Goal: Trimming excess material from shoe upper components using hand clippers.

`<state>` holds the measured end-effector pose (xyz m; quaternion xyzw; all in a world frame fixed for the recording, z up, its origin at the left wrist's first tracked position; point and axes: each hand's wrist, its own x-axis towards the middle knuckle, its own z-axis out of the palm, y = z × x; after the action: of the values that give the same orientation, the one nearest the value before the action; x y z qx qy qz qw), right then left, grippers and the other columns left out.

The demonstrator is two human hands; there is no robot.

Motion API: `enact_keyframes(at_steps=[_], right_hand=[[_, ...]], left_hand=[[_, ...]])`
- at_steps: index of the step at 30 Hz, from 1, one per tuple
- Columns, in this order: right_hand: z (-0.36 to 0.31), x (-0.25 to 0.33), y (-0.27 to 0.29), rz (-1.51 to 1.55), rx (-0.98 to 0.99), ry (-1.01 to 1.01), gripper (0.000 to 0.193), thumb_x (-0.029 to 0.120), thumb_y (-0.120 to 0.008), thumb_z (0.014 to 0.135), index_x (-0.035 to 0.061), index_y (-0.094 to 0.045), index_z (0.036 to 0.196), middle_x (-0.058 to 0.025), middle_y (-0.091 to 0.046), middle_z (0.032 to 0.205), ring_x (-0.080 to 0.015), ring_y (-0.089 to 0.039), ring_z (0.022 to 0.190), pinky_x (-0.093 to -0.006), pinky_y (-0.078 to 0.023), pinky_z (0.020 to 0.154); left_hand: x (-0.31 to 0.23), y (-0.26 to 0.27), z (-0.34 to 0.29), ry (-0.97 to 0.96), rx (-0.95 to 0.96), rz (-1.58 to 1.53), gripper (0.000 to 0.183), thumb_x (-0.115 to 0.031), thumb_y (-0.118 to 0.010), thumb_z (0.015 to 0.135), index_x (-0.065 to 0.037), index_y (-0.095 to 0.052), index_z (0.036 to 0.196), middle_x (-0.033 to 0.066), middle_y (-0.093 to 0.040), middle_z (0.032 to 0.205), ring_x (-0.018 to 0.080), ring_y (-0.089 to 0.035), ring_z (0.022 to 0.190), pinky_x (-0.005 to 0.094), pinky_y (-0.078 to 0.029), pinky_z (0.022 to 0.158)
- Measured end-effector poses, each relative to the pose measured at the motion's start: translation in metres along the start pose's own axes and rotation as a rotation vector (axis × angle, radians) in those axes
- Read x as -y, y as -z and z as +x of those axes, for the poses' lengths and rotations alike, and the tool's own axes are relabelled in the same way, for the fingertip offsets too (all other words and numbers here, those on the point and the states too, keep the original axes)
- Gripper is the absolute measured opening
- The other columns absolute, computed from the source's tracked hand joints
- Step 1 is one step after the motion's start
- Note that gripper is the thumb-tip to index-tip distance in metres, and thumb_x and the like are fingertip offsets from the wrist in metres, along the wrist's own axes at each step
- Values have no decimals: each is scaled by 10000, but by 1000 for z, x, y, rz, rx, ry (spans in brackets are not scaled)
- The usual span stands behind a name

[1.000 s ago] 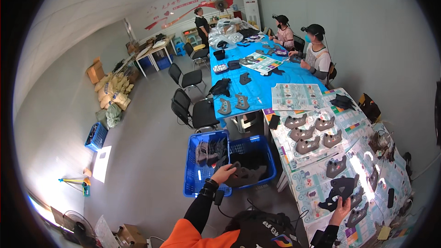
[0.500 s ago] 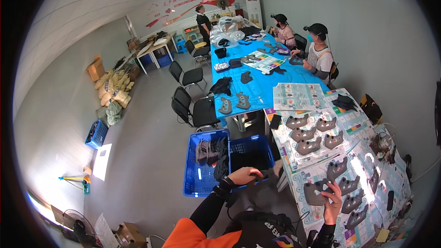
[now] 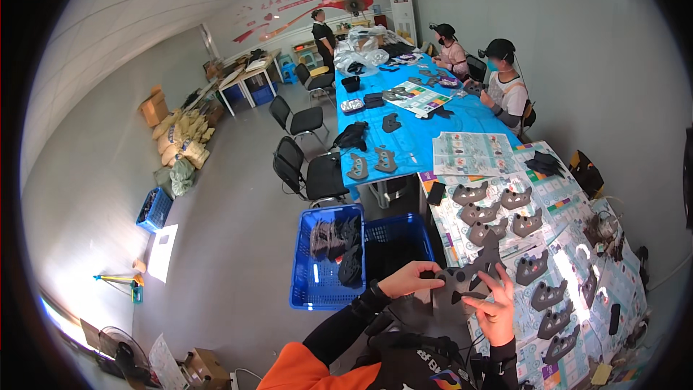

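In front of me a dark grey flat, curved piece with cut-outs [image 3: 469, 272] is held up between both hands, at the near left edge of the paper-covered table. My left hand [image 3: 413, 279] pinches its left end between thumb and fingers. On the other side my right hand [image 3: 494, 310] grips a narrow dark part at its lower edge, with some fingers raised. Where one piece ends and another begins between my hands is hard to make out. Several similar grey pieces [image 3: 554, 322] lie in rows on the table beside my right hand.
Two blue crates [image 3: 299, 274] with dark items stand left of the table [image 3: 451, 242]. Beyond is a long blue-covered table [image 3: 404, 162] with more grey pieces; two people [image 3: 505, 90] sit at its right. Black chairs [image 3: 321, 173] line its left side. Another person [image 3: 323, 36] stands farther back.
My right hand has moved left from over the table with its grey piece. My left hand has shifted right and up, and the hands now meet at the piece.
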<state>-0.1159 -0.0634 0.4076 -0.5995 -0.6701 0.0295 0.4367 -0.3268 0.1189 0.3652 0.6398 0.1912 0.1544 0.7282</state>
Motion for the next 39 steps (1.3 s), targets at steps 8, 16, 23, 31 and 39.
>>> enact_keyframes(at_steps=[8, 16, 23, 31, 39], right_hand=[[-4, -4, -10, -16, -56, -58, 517, -117, -573, 664, 127, -753, 1082, -179, -485, 1465, -437, -377, 1409, -498, -377, 1117], [3, -10, -7, 104, -185, -135, 522, 9, -560, 871, 0, -511, 1391, -209, -477, 1438, -401, -447, 1332, -452, -401, 1080], [9, -5, -8, 501, -146, -303, 669, 99, -594, 886, -13, -372, 1507, -211, -567, 1344, -364, -525, 1288, -444, -386, 1084], [31, 15, 12, 1377, -44, -454, 862, 411, -508, 942, -58, -145, 1567, -207, -688, 852, -359, -662, 1017, -489, -329, 1132], [37, 12, 5, 1287, -6, -377, 568, 380, -562, 920, -65, -541, 1271, -181, -686, 780, -330, -685, 904, -527, -323, 1132]], left_hand=[[4, 13, -13, -6, -88, 70, 175, -154, -730, 946, -42, -657, 1059, -40, -612, 998, 28, -545, 922, 214, -464, 806], [15, 32, -17, -12, -113, 81, 178, -164, -708, 964, -37, -658, 1078, -47, -617, 960, 24, -545, 899, 215, -466, 813], [25, 42, -22, -2, -107, 3, 197, -179, -682, 985, -23, -663, 1104, -39, -642, 982, 25, -564, 920, 211, -463, 823], [26, 48, -29, -6, -150, 33, 192, -189, -680, 981, -25, -661, 1079, -42, -636, 966, 23, -556, 900, 198, -453, 801], [26, 64, -41, 18, -242, 79, 195, -199, -683, 979, -38, -655, 1085, -65, -615, 936, 11, -519, 864, 196, -428, 754]])
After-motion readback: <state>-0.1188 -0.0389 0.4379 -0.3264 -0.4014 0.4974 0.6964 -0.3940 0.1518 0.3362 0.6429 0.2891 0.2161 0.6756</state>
